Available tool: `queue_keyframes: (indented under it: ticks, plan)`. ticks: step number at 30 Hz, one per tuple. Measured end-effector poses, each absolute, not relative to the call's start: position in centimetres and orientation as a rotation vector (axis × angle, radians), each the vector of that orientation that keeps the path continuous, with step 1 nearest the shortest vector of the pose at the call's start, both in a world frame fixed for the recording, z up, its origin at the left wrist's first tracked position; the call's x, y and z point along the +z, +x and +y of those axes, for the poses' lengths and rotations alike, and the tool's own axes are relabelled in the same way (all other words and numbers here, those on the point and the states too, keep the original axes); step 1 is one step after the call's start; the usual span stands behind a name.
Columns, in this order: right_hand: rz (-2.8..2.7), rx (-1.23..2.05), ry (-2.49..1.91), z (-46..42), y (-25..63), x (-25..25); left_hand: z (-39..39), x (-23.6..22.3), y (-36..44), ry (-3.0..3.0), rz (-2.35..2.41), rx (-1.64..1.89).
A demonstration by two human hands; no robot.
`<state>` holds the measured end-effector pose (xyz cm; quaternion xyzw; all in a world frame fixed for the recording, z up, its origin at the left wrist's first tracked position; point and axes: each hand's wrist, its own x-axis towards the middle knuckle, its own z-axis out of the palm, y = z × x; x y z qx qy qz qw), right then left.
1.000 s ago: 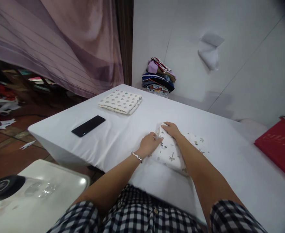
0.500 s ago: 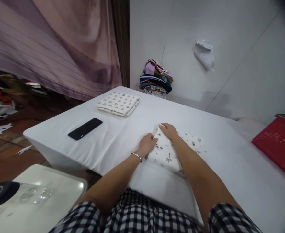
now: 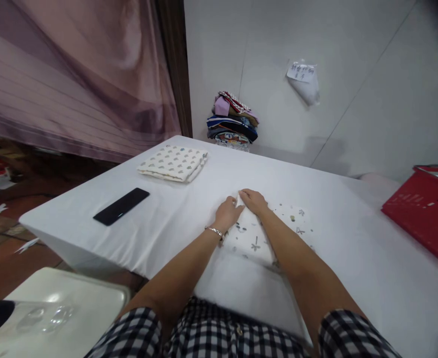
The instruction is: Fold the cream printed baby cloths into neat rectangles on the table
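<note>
A white cloth [image 3: 249,242] with small grey leaf-like prints lies partly folded in front of me, near the table's front edge. My left hand [image 3: 229,214], with a bracelet at the wrist, is closed on the left side of its far corner. My right hand [image 3: 254,201] is closed on the same corner from the right, with its fingertips close to the left hand's. Part of the cloth spreads out to the right, beyond my right forearm. The forearm hides some of it.
On the white-covered table [image 3: 177,214] are a folded printed cloth [image 3: 173,163] and a black phone [image 3: 122,206]. A red bag [image 3: 424,214] stands at the right. Folded fabrics [image 3: 232,122] are stacked by the wall. A white stool [image 3: 65,293] stands at the lower left.
My left hand has moved up towards the cloth's far corner, closer to my right hand. The whole view has shifted slightly, so most objects appear further left.
</note>
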<state>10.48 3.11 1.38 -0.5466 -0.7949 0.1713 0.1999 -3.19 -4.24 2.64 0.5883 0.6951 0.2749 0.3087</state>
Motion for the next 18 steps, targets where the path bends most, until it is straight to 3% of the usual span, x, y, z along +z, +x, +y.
queue_keyframes:
  ticks: [13, 18]
  plan:
    - [-2.461, 0.135, -1.706, 3.5, 9.7, 2.0, -4.1, 1.0, -3.6, 1.554, 1.869, 0.819]
    - [-2.429, 0.141, -1.664, 3.6, 10.1, 1.4, -3.9, 1.1, -3.6, 1.634, 1.897, 0.763]
